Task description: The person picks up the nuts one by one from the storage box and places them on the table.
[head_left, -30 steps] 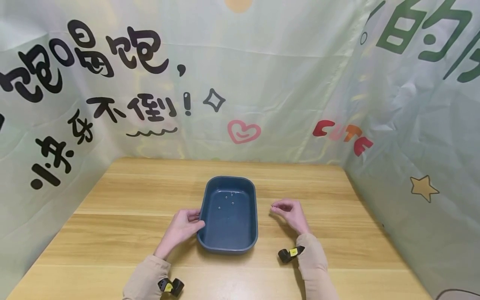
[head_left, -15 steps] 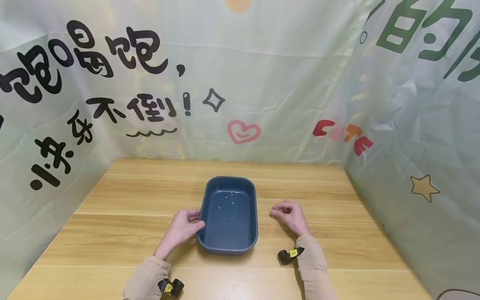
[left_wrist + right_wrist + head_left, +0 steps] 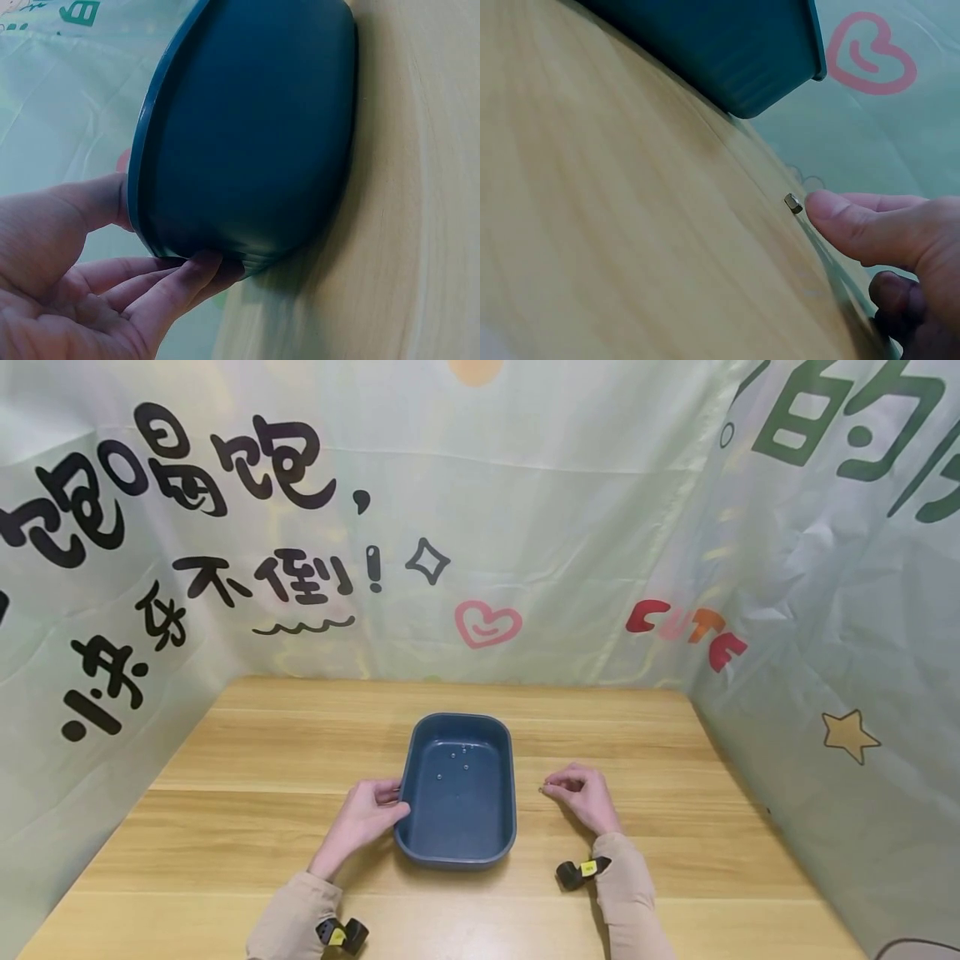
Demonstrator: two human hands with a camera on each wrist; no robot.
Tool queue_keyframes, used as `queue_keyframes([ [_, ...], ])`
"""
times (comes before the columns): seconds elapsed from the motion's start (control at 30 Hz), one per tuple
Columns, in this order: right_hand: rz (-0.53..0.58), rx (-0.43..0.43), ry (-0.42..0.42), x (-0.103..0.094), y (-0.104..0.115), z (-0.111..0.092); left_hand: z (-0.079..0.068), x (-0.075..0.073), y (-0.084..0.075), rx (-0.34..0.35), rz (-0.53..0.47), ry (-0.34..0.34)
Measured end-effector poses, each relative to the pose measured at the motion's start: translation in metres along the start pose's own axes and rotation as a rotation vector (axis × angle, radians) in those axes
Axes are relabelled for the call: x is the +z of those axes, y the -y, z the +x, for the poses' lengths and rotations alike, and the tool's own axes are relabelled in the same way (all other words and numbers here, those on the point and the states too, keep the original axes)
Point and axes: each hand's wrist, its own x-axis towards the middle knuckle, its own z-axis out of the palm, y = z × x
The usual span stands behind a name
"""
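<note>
A dark blue rectangular tray (image 3: 455, 839) stands on the table, with several tiny shiny nuts (image 3: 466, 767) scattered toward its far end. My left hand (image 3: 367, 817) grips the tray's left wall, thumb over the rim (image 3: 136, 161) and fingers against the outside. To the right of the tray, my right hand (image 3: 581, 793) pinches a small metal nut (image 3: 793, 203) at the tips of thumb and index finger. The nut sticks out past the fingertips, close over the tabletop. In the right wrist view the thumb hides much of the index finger.
The wooden table (image 3: 262, 827) extends on both sides of the tray. Printed cloth (image 3: 570, 543) hangs behind it and along the left and right sides. Each sleeve carries a small black camera (image 3: 573, 872) at the wrist.
My right hand has come slightly toward the body, and the nut now shows at its fingertips. The left hand and tray stay in place.
</note>
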Motion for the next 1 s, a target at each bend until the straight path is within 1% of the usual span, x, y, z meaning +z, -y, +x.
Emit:
queue_keyframes([
  [0.27, -0.015, -0.004, 0.000, 0.0019, -0.0002, -0.0002, 0.0001, 0.0007, 0.0014, 0.002, 0.001, -0.004],
  [0.47, -0.030, -0.013, 0.021, 0.0029, -0.0019, 0.0005, 0.0000, 0.0007, 0.0025, 0.007, 0.000, -0.009],
  [0.67, -0.055, -0.004, 0.033, 0.0041, -0.0028, 0.0013, 0.0003, 0.0007, 0.0035, 0.010, -0.005, -0.007],
  [1.0, -0.057, -0.014, 0.043, 0.0030, -0.0021, 0.0008, 0.0008, 0.0009, 0.0034, 0.007, 0.007, -0.008],
])
